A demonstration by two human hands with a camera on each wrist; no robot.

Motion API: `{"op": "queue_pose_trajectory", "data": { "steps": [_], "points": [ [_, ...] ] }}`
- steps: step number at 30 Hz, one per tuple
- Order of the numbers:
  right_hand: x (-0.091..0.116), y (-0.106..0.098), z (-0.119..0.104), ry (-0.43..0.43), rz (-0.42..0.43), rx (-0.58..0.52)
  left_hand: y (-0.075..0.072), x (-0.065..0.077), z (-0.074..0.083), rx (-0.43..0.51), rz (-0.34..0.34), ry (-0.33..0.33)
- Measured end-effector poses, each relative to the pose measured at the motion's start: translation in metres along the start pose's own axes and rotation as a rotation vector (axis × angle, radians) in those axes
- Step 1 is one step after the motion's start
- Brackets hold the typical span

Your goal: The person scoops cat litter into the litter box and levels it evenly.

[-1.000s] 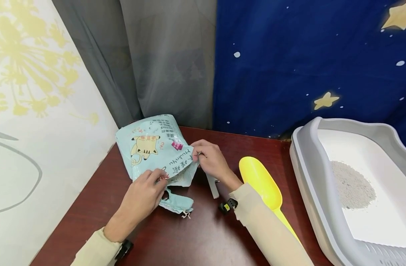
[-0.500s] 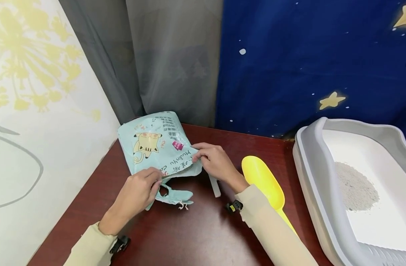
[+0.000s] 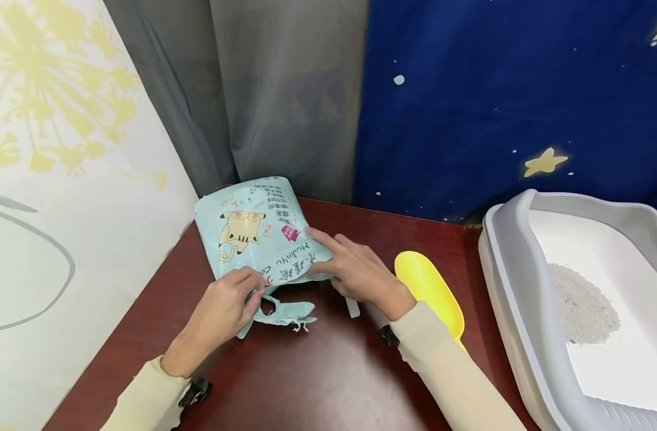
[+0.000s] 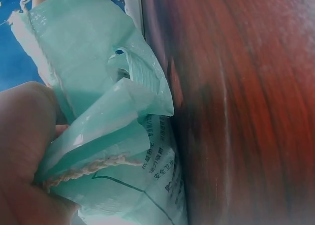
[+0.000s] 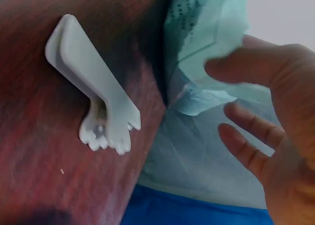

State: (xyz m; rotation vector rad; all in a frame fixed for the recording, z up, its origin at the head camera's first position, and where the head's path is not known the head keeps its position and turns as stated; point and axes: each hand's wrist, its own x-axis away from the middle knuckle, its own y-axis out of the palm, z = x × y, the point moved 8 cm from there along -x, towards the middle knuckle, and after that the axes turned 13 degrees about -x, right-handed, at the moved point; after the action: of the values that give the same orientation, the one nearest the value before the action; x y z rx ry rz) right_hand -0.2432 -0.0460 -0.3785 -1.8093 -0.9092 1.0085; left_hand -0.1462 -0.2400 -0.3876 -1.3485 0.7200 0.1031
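Observation:
A light-blue bag of cat litter, printed with a cat, lies at the back left of the table. My left hand pinches its near left corner at the top edge; the left wrist view has thumb and fingers on the plastic. Over the near right corner, my right hand spreads its fingers, index outstretched along the bag. In the right wrist view those fingers are loose, and contact is hard to tell. A torn strip with string hangs below the left hand. The bag's mouth now looks mostly covered.
A white clip with paw-shaped ends lies on the table below the right hand. A yellow scoop lies beside the right forearm. At the right stands a grey-white litter box with a litter heap inside. Curtains hang behind.
The bag's front flap has come down over the gap where litter showed. My right hand has let go of the edge and spread its fingers; the left keeps its pinch.

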Motion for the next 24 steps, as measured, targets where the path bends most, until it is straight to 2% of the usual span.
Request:
{"op": "queue_pose_trajectory", "data": {
  "steps": [4,10,12,15,19,24],
  "points": [
    [-0.005,0.000,-0.002,-0.055,0.033,0.096,-0.001,0.000,0.002,-0.011,0.008,0.014],
    [-0.004,-0.001,-0.010,-0.209,0.096,0.211,-0.002,0.003,0.006,-0.035,0.013,0.046],
    [-0.002,0.001,-0.011,-0.237,0.110,0.218,-0.002,0.004,0.007,-0.038,0.015,0.053],
    [-0.001,0.002,-0.011,-0.243,0.124,0.185,-0.003,0.006,0.009,-0.036,0.024,0.063],
    [-0.002,0.003,-0.010,-0.232,0.131,0.075,-0.006,0.008,0.008,-0.027,0.029,0.053],
    [-0.004,0.003,-0.007,-0.206,0.113,-0.065,-0.006,0.008,0.003,-0.030,-0.016,0.002]
  ]
}}
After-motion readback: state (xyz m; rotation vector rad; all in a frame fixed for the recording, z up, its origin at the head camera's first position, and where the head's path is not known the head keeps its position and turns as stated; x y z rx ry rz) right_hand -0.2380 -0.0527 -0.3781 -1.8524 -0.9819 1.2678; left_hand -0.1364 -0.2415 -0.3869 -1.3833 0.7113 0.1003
